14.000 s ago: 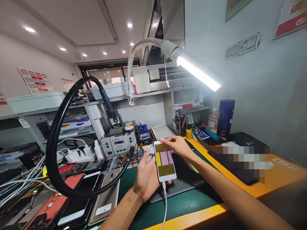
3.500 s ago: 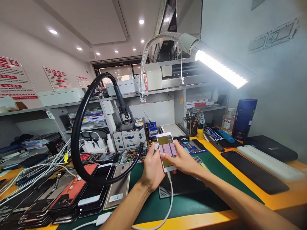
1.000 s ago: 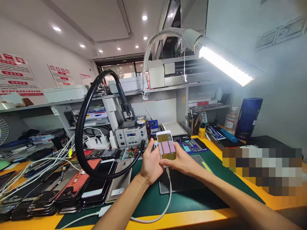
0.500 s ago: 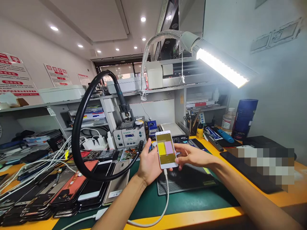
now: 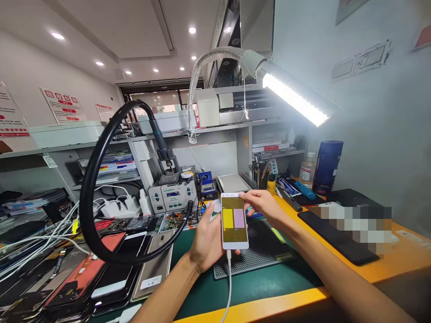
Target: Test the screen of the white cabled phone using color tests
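Observation:
A white smartphone (image 5: 235,220) stands tilted up before me, its screen lit with a yellow and a lilac block on a dark olive ground. From the left and beneath, my left hand (image 5: 208,235) holds it, thumb along the side and fingertips showing past the lower edge. My right hand (image 5: 261,205) grips the phone's upper right corner, with the thumb at the top edge and fingers bent at the side. A white charging cable (image 5: 230,278) is plugged into the bottom of the phone and hangs down over the green mat (image 5: 266,287).
Left lie stacked phones and phone parts (image 5: 117,269), beneath the looping black hose (image 5: 88,211) of a rework station (image 5: 173,195). A black perforated pad (image 5: 256,251) lies behind the hands. A lit lamp (image 5: 292,98) hangs above. Right are a black slab (image 5: 336,237) and a blue can (image 5: 328,168).
My right hand has moved from the phone's lower right side up to its top right corner. The view has turned a little right. My left hand keeps its hold.

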`<state>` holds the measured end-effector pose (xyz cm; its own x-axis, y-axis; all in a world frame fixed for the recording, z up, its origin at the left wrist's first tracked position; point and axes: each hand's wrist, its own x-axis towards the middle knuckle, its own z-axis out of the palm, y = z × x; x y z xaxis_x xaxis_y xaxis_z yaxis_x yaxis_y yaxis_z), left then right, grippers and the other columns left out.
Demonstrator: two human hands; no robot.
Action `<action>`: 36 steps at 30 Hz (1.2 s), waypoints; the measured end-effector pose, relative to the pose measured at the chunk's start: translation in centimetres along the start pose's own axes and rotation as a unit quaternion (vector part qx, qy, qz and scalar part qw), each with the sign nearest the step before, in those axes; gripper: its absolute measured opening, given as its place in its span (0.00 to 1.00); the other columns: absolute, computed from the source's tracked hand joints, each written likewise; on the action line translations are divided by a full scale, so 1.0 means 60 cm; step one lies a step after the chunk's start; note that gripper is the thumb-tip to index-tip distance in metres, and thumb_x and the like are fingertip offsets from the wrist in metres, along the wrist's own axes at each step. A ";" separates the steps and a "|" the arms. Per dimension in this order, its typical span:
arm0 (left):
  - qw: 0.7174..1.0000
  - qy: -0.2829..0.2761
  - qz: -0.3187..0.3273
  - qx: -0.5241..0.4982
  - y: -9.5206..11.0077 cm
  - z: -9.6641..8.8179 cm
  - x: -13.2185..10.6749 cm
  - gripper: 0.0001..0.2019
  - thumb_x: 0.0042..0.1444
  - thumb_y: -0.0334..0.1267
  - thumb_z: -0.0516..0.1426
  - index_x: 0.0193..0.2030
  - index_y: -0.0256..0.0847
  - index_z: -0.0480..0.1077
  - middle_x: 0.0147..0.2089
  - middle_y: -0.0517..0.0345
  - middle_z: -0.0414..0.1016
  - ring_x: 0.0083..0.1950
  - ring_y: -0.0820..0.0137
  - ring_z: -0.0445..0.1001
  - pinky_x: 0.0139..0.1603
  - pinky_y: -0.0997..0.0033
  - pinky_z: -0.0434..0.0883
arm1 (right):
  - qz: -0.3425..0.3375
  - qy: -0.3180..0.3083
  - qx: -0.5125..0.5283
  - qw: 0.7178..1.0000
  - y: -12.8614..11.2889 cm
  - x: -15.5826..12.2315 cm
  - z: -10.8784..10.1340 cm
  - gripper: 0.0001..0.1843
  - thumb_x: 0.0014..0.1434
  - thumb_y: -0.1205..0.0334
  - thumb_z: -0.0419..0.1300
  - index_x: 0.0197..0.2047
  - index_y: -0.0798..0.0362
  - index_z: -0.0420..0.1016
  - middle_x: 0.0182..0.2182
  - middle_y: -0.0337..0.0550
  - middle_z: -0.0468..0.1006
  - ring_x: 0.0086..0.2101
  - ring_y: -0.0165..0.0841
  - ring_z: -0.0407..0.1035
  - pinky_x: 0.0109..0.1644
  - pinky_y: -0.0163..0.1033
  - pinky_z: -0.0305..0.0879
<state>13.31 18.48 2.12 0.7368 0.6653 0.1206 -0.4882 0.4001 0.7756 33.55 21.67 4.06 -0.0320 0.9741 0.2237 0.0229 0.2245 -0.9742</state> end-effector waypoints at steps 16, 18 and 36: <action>1.000 0.013 -0.003 -0.011 -0.002 0.004 0.002 0.35 0.66 0.65 0.42 0.64 0.39 0.66 0.50 0.42 0.73 0.39 0.61 0.74 0.27 0.67 0.72 | -0.025 -0.160 0.025 0.986 -0.013 -0.018 -0.008 0.26 0.53 0.58 0.69 0.56 0.52 0.75 0.52 0.49 0.79 0.46 0.39 0.74 0.39 0.37 0.72; 1.000 0.016 -0.007 -0.015 -0.002 0.003 0.002 0.35 0.66 0.65 0.43 0.63 0.38 0.68 0.49 0.43 0.73 0.38 0.61 0.74 0.27 0.67 0.72 | -0.042 -0.198 -0.015 0.979 -0.018 -0.023 -0.007 0.27 0.54 0.55 0.70 0.56 0.52 0.76 0.53 0.49 0.78 0.48 0.41 0.73 0.41 0.38 0.72; 0.994 0.080 0.065 -0.042 0.028 -0.012 0.002 0.35 0.66 0.64 0.44 0.64 0.37 0.66 0.50 0.40 0.76 0.43 0.55 0.76 0.39 0.58 0.74 | 0.034 -0.213 0.084 0.973 0.019 -0.032 0.021 0.32 0.46 0.68 0.65 0.57 0.51 0.70 0.48 0.48 0.79 0.41 0.38 0.75 0.41 0.41 0.72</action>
<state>12.27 19.68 2.97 0.5839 0.8041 0.1115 -0.6171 0.3504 0.7046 32.40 20.02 2.50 -0.4488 0.8791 0.1606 -0.1222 0.1177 -0.9855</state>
